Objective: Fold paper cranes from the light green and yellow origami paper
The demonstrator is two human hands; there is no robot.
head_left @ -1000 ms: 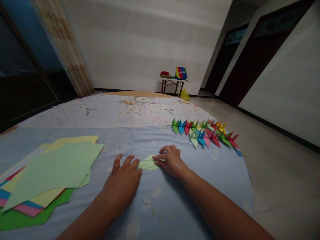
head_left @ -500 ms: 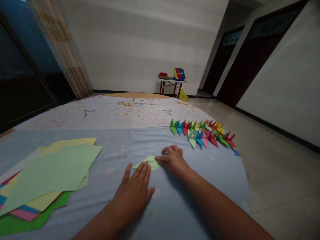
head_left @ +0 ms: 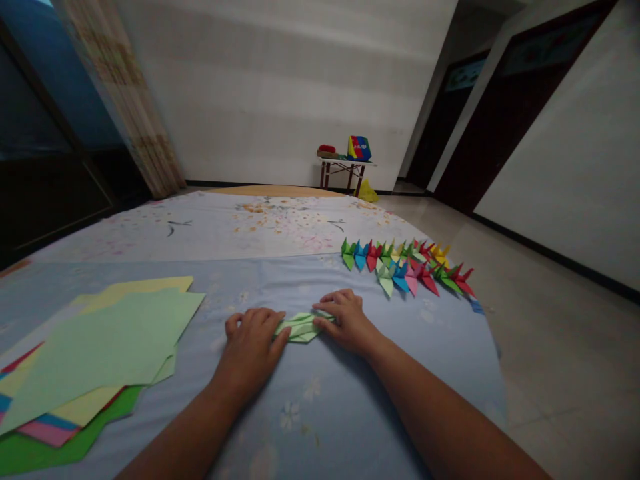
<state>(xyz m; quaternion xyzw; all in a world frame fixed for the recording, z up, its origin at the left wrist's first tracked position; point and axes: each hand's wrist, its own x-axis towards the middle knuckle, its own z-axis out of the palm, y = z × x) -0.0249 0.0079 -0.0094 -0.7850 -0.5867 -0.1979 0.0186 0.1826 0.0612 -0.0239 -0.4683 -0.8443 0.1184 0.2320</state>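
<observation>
A small folded piece of light green paper lies on the cloth in front of me, creased lengthwise. My left hand pinches its left end between thumb and fingers. At the right end, my right hand grips the paper the same way, thumb below and forefinger above. Both ends of the paper are partly hidden under my fingers.
To the left lies a stack of coloured paper sheets, light green on top. Two rows of folded paper cranes stand at the right near the edge of the cloth-covered table. A small table with bags stands by the wall.
My left hand has moved from lying flat over the paper to pinching its left end. The right thumb and forefinger have parted around the right end. More of the paper's middle shows.
</observation>
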